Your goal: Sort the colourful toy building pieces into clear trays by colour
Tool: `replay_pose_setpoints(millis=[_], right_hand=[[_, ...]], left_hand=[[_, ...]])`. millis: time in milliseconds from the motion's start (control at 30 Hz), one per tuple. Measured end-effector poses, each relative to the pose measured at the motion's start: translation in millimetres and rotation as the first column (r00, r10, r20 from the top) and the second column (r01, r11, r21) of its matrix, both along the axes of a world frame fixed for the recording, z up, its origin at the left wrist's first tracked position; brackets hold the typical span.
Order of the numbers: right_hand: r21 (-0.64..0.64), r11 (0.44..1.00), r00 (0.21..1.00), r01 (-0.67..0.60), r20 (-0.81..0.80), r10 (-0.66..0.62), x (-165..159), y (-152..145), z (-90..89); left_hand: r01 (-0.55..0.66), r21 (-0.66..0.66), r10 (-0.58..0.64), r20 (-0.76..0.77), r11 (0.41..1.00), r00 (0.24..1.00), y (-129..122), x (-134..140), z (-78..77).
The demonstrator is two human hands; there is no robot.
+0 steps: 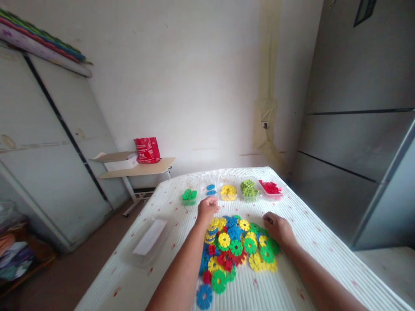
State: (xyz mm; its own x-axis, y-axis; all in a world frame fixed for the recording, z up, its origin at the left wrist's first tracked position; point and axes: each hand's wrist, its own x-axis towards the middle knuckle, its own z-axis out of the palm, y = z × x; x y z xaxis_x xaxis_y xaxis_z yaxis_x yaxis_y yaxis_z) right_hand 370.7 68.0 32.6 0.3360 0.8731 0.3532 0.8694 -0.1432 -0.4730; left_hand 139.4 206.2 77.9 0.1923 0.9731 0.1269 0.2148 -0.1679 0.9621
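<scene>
Plastic pieces in blue, yellow, green and red [238, 250] lie heaped between the forearms, the heap stretching near-left to far-right. The right hand [279, 228] is nearer — fingers curled at its far-right edge. The left hand [207, 210], also curled, sits off its far-left end, before a clear tub [204, 190] — whether either pinches anything, I cannot tell.

Left hand [207, 209] and right hand [278, 228]: bare, compact, rounded in outline; fine detail too small to make out. Left forearm [181, 268] and right forearm [319, 276]: bare as far as seen, smooth-edged, tapering to narrower wrists [201, 223].
</scene>
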Motion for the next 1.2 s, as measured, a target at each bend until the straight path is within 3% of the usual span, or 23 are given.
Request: replay_pose_setpoints(millis=[200, 333, 467, 567, 733, 967, 1200], right_hand=[[-0.052, 0.999, 1.000, -0.005, 0.005, 0.005, -11, 4, 12.6], [-0.062, 0.993, 0.994, -0.105, 0.037, 0.108, -42, 17, 29.6], [-0.157, 0.981, 0.983, -0.116, 0.126, 0.136, -80, 35, 38.8], [-0.233, 0.970, 0.972, -0.075, 0.199, 0.123, -100, 44, 40.1], [-0.218, 0.976, 0.964, -0.021, 0.254, 0.078, -111, 48, 44.1], [-0.208, 0.969, 0.988, -0.133, -0.101, 0.114, -104, 64, 60.1], [-0.139, 0.978, 0.963, -0.157, -0.243, 0.120, -117, 129, 95.3]], left_hand=[[-0.016, 0.126, 0.041, -0.201, 0.992, 0.979, -37, -64, -10.0], [-0.043, 0.192, 0.104, -0.320, 0.981, 0.942, -60, -92, -25.2], [-0.079, 0.280, 0.201, -0.439, 0.957, 0.876, -65, -104, -43.2], [-0.086, 0.301, 0.207, -0.396, 0.950, 0.895, -63, -106, -50.0], [-0.093, 0.307, 0.206, -0.363, 0.947, 0.909, -63, -107, -51.4], [-0.115, 0.293, 0.219, -0.350, 0.949, 0.911, -64, -106, -52.9], [-0.134, 0.294, 0.232, -0.330, 0.946, 0.915, -63, -107, -54.2]])
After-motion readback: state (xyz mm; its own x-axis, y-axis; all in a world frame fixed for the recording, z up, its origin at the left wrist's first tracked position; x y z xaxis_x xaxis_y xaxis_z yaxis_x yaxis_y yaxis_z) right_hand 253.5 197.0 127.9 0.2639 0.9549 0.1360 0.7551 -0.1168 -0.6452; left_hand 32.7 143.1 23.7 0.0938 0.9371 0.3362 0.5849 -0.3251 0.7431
